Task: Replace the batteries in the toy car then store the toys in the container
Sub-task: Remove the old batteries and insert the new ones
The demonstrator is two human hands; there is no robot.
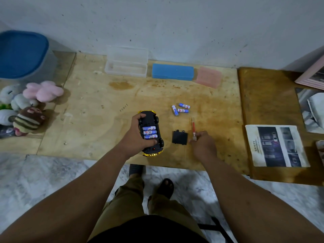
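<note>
Below you, your left hand [135, 135] is clamped around the toy car [151, 133], which is turned underside up just above the front part of the plywood desk [98, 109]; the thumb lies along the near edge of the open battery bay and the fingers wrap the far end. Three blue-and-white batteries [149, 132] sit side by side in that bay. The black battery cover [180, 137] lies flat on the desk just right of the car, apart from it. Your right hand [203, 145] rests beside the cover, its fingertips pinched together on the handle end of the red screwdriver [193, 128], whose shaft points away from you. Three loose batteries [180, 109] lie clustered beyond the screwdriver tip. Along the wall stand a clear open case [126, 64], a blue case [172, 71] and a pink case [208, 77]. At the left edge you see the plush toys [29, 106] piled near the container with the blue lid [21, 54]. Printed papers [277, 146] lie on the darker surface to the right.
</note>
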